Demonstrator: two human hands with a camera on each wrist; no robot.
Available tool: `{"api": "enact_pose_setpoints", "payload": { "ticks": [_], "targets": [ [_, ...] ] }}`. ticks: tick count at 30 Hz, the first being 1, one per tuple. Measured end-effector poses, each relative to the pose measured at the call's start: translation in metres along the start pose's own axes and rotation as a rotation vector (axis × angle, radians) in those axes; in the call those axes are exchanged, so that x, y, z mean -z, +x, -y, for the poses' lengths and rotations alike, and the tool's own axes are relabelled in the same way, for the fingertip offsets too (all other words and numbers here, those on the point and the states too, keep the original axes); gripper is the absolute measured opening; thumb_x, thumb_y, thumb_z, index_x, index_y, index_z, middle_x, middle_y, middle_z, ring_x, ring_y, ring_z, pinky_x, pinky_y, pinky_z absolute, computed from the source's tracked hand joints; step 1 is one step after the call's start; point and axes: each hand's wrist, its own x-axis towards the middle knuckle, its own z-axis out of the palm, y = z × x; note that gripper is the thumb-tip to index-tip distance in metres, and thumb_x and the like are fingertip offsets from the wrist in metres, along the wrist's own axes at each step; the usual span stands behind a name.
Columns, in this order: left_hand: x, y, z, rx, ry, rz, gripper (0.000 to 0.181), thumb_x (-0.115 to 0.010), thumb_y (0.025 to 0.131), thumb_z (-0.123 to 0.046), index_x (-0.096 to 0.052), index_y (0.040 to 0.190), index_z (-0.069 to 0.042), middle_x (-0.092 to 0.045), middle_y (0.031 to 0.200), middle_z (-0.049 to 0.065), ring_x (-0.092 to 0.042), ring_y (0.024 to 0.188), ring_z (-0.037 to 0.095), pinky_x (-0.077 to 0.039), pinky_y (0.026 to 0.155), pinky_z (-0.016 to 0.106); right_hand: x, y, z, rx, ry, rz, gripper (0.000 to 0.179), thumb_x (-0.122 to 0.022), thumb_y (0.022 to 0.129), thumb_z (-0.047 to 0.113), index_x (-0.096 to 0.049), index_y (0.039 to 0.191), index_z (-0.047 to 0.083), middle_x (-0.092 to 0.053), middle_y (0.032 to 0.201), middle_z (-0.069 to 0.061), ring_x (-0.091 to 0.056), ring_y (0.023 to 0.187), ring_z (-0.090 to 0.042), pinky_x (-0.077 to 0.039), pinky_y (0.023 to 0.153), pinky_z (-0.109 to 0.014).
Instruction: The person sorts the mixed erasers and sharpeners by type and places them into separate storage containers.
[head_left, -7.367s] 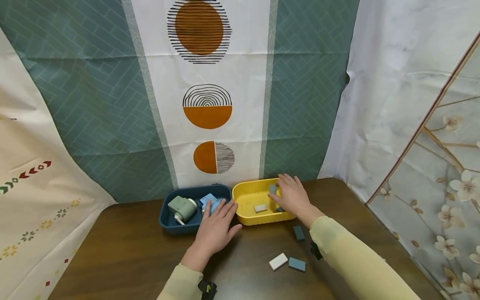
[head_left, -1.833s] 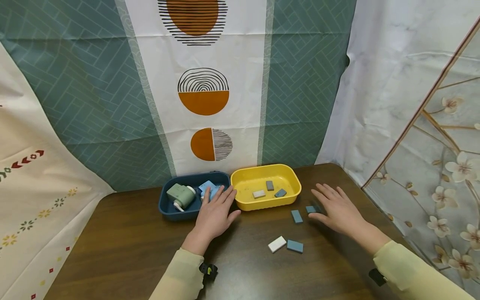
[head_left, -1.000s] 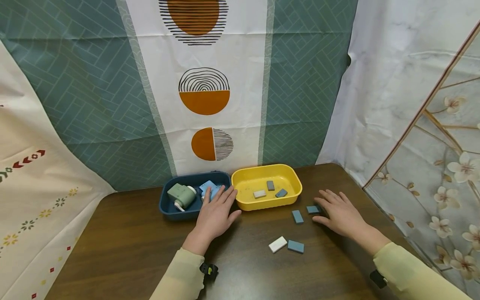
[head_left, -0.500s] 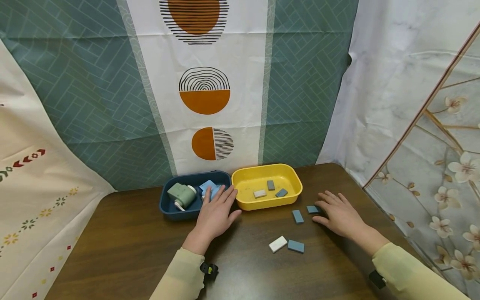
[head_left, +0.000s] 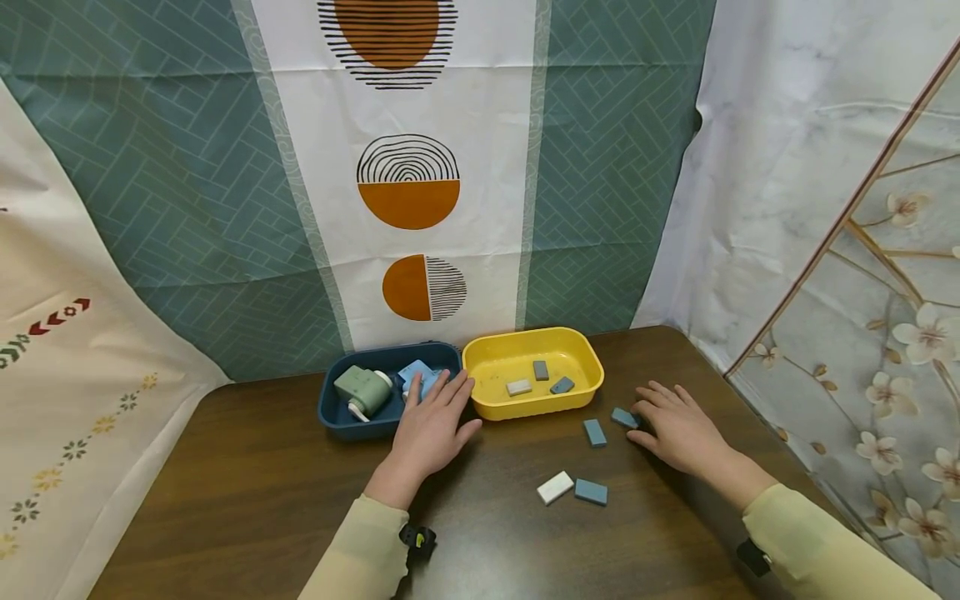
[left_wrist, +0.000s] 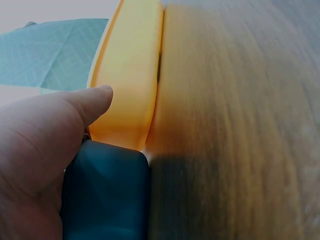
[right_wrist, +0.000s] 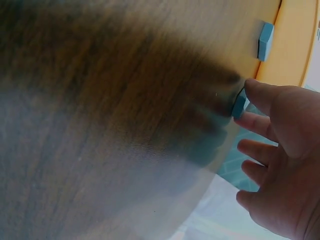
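Note:
My left hand lies with straight fingers over the meeting rims of the navy tray and the yellow tray. Right of the yellow tray, my right hand pinches a small blue-grey block at the table surface. In the right wrist view, the thumb and index finger sit at the two ends of that block, other fingers apart. Another blue-grey block lies just left of it. Nearer me are a white block and a blue-grey block, close together.
Inside the yellow tray lie a whitish block, a grey block and a blue-grey block. The navy tray holds a green bottle-like item and a light blue one, partly hidden by my left hand. A fabric backdrop hangs behind.
My right hand has left the yellow tray, where it held a block that now lies inside, and reached to the table block. That block has turned slightly since half a second ago. The left hand stays.

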Motion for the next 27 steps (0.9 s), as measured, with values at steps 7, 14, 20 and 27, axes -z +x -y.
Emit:
{"api": "enact_pose_setpoints", "payload": {
  "ticks": [7, 14, 20, 27],
  "targets": [
    [0.0003, 0.0003, 0.0005, 0.001, 0.005, 0.0, 0.074, -0.065, 0.111, -0.053, -0.044, 0.171, -0.016, -0.034, 0.179, 0.003, -0.027, 0.167, 0.031, 0.002, 0.133, 0.066, -0.0023, 0.0017, 0.0007, -0.01, -0.004, -0.006, 0.029, -0.086, 0.098, 0.028, -0.077, 0.115, 0.006, -0.067, 0.145, -0.027, -0.053, 0.144, -0.053, -0.035, 0.12, -0.075],
    [0.0013, 0.0001, 0.0007, 0.004, 0.0, 0.003, 0.074, -0.064, 0.111, -0.053, -0.043, 0.172, -0.016, -0.033, 0.18, 0.002, -0.026, 0.167, 0.03, 0.005, 0.133, 0.065, -0.0027, 0.0032, 0.0011, -0.015, -0.02, -0.006, 0.024, -0.087, 0.097, 0.027, -0.075, 0.107, 0.008, -0.067, 0.144, -0.027, -0.054, 0.143, -0.053, -0.035, 0.121, -0.074],
    [0.0012, 0.0001, 0.0008, 0.003, -0.003, 0.003, 0.074, -0.065, 0.111, -0.053, -0.043, 0.172, -0.016, -0.033, 0.18, 0.003, -0.026, 0.167, 0.03, 0.005, 0.133, 0.065, -0.0044, 0.0041, 0.001, -0.018, -0.018, -0.009, 0.023, -0.087, 0.097, 0.029, -0.074, 0.103, 0.011, -0.068, 0.143, -0.027, -0.055, 0.142, -0.053, -0.036, 0.12, -0.074],
    [0.0002, 0.0001, 0.0006, 0.0, -0.024, -0.002, 0.073, -0.067, 0.11, -0.05, -0.045, 0.171, -0.015, -0.034, 0.179, 0.004, -0.026, 0.167, 0.031, 0.005, 0.133, 0.065, -0.0081, 0.0049, 0.0005, -0.023, -0.02, -0.021, 0.021, -0.088, 0.096, 0.026, -0.072, 0.099, 0.012, -0.069, 0.14, -0.026, -0.055, 0.141, -0.053, -0.036, 0.119, -0.075]
  ]
}}
